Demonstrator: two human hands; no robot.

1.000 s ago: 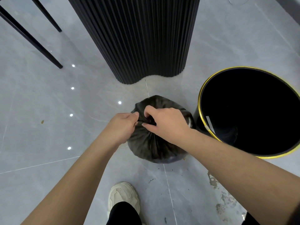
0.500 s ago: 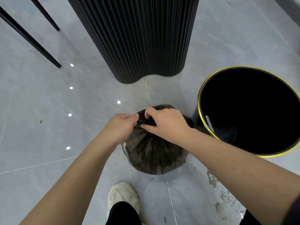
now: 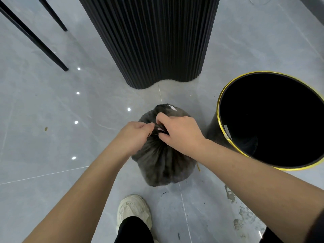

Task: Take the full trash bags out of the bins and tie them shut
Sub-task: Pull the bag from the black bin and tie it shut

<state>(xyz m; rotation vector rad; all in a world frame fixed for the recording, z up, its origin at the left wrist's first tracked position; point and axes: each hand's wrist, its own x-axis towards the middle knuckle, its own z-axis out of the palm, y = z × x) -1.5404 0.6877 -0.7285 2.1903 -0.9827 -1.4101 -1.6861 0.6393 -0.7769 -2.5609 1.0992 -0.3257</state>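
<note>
At 10 o'clock, two thin black metal furniture legs [image 3: 35, 37] stand on the glossy grey tile floor [image 3: 52, 155], well apart from the work.

Near the centre, the left hand [image 3: 135, 137] has its fingers curled in and pinches the gathered neck of the dark grey plastic trash bag [image 3: 164, 165]. The bag is out of its bin and sits on the floor, rounded and full, its film puckered into pleats that run up to the neck. A white mesh sneaker [image 3: 134, 211] stands at the bag's 6 o'clock and a black fluted column [image 3: 150, 41] rises at its 12 o'clock.

The right hand [image 3: 180, 134], just beside the left at the same neck, has thumb and fingers curled round a twisted strand of the plastic. The fingers cover the crossing point, so I cannot tell whether a knot is there.

At the bag's 3 o'clock, just beside it, the round black bin with a gold rim [image 3: 273, 120] stands upright, and its dark inside shows no bag.

As a judgement, lifting out is done for this bin and the tying is under way: the neck is bunched, and what remains is pulling the knot tight. No other bin is in view.
</note>
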